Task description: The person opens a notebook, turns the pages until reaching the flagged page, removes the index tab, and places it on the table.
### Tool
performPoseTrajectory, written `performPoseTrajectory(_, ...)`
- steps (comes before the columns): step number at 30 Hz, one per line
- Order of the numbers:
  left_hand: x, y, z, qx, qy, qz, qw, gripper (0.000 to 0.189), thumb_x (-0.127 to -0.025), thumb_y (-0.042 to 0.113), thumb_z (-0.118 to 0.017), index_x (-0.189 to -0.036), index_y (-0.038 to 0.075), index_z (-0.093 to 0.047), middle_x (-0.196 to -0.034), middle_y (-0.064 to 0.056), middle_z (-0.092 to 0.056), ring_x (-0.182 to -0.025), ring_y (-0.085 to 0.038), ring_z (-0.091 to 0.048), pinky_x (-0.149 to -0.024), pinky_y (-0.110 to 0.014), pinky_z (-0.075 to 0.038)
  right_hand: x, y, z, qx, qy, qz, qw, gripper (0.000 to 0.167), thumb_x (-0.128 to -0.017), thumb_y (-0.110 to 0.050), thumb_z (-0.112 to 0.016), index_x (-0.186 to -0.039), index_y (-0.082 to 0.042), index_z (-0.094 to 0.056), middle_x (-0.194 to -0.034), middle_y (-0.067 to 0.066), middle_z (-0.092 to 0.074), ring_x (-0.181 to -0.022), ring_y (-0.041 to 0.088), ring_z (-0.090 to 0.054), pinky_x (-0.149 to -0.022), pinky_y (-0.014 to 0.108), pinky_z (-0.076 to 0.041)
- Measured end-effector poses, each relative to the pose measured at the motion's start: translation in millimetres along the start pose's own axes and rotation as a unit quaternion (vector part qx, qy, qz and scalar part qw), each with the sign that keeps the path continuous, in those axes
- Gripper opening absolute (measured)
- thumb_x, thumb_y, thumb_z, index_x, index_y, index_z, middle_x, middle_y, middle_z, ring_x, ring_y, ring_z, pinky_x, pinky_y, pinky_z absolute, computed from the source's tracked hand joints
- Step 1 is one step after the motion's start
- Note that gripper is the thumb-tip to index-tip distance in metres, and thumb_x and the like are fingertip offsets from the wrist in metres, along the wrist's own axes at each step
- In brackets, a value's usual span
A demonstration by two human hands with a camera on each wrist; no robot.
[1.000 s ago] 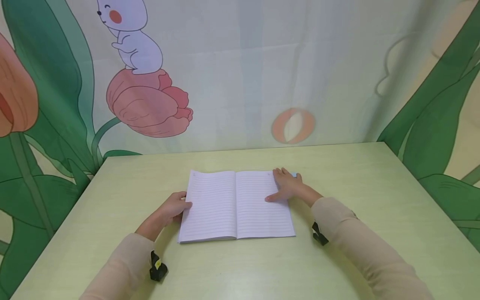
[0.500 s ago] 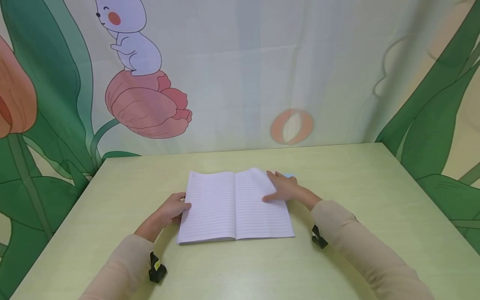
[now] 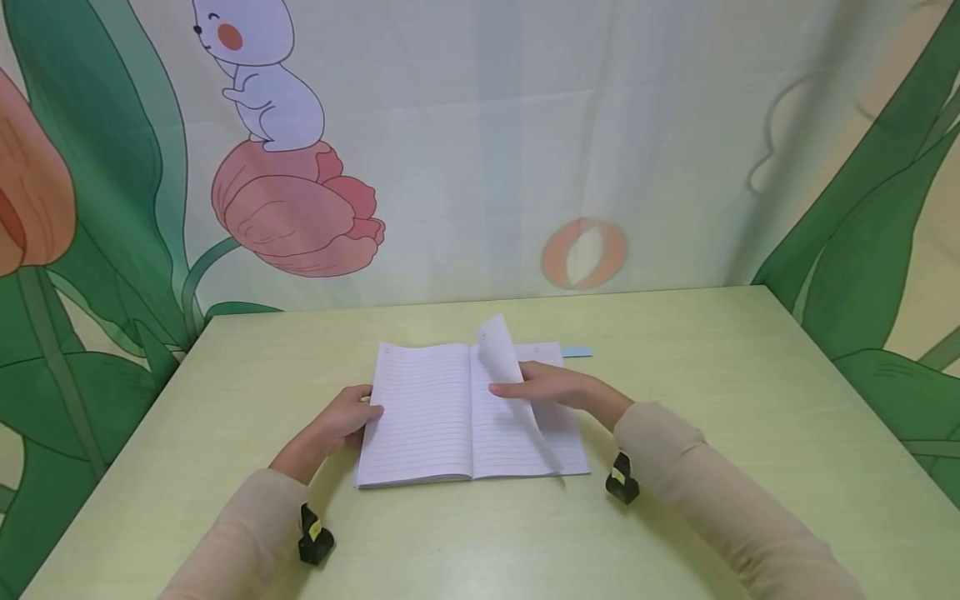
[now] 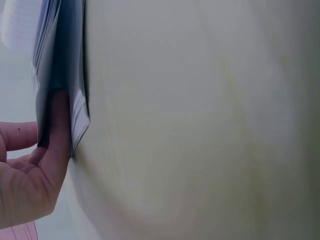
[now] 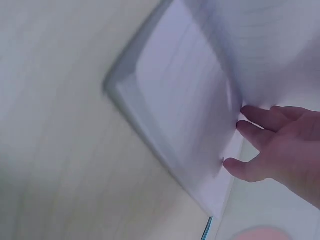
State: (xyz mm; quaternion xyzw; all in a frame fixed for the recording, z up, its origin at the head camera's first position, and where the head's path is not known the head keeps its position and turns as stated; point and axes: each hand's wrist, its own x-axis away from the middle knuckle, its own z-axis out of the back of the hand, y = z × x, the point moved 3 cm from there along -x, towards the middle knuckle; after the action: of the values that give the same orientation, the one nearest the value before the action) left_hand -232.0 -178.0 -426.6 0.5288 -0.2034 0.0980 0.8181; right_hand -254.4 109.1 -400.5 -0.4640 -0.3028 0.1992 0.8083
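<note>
An open lined notebook (image 3: 420, 421) lies on the pale table. My left hand (image 3: 345, 417) grips its left side, thumb on top of the page; in the left wrist view the fingers (image 4: 59, 130) reach between the leaves stacked there and a lower layer. On the other side, my right hand (image 3: 558, 386) holds a raised page (image 3: 497, 346) at its outer edge, thumb in front and the other fingers mostly behind. That page curls up and leans toward the spine, its top corner bent over. Lined paper shows beneath it. Blur softens the paper in the right wrist view.
A light blue strip (image 3: 577, 352) sticks out past the notebook's upper right corner. Behind the yellow-green table (image 3: 480, 542) hangs a curtain (image 3: 450, 167) printed with flowers and an animal. Small black devices sit at both wrists.
My right hand has moved left from the right page's outer edge, lifting the page, which now curls toward the spine. More of the light blue strip shows. My left hand stays put.
</note>
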Motion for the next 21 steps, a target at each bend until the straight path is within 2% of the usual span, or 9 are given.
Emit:
performPoseTrajectory(6, 1.6, 1.3, -0.7, -0.005, 0.001, 0.001, 1.0000, 0.043, -0.094, 0.002, -0.042, -0.135, -0.006, -0.033, -0.108, -0.021, -0.057, -0.079, -0.022, -0.058, -0.064, -0.036, -0.050, 3.3, -7, -9, -0.020, -0.011, 0.000, 0.9997, 0.058, -0.092, -0.039, -0.050, -0.134, -0.002, -0.038, -0.133, 0.010, -0.041, -0.124, 0.022, -0.034, -0.103, 0.042, -0.024)
performPoseTrajectory(12, 2.1, 0.8, -0.7, -0.003, 0.001, -0.002, 1.0000, 0.042, -0.094, 0.001, -0.042, -0.134, -0.006, -0.033, -0.106, -0.021, -0.058, -0.077, -0.021, -0.059, -0.064, -0.036, -0.050, 4.3, -12, -16, -0.057, -0.024, -0.007, 0.9981, 0.058, -0.096, -0.043, -0.037, -0.134, 0.001, -0.038, -0.133, 0.013, -0.042, -0.130, 0.024, -0.027, -0.106, 0.043, -0.017)
performPoseTrajectory(16, 0.9, -0.4, -0.2, 0.001, 0.000, -0.003, 1.0000, 0.042, -0.094, 0.001, -0.042, -0.134, -0.006, -0.033, -0.106, -0.021, -0.057, -0.078, -0.021, -0.059, -0.065, -0.036, -0.050, 1.3, -13, -25, -0.030, -0.041, -0.017, 0.9986, 0.065, -0.095, -0.052, -0.030, -0.132, 0.000, -0.041, -0.138, 0.011, -0.038, -0.133, 0.024, -0.020, -0.107, 0.043, -0.014)
performPoseTrajectory(21, -0.8, -1.3, -0.1, 0.001, 0.003, 0.000, 1.0000, 0.043, -0.094, 0.002, -0.042, -0.135, -0.005, -0.033, -0.109, -0.021, -0.057, -0.079, -0.021, -0.059, -0.066, -0.037, -0.050, -1.4, -15, -38, 0.005, -0.069, -0.019, 0.9974, 0.065, -0.093, -0.055, -0.031, -0.139, -0.009, -0.034, -0.141, 0.003, -0.034, -0.133, 0.017, -0.020, -0.107, 0.041, -0.015)
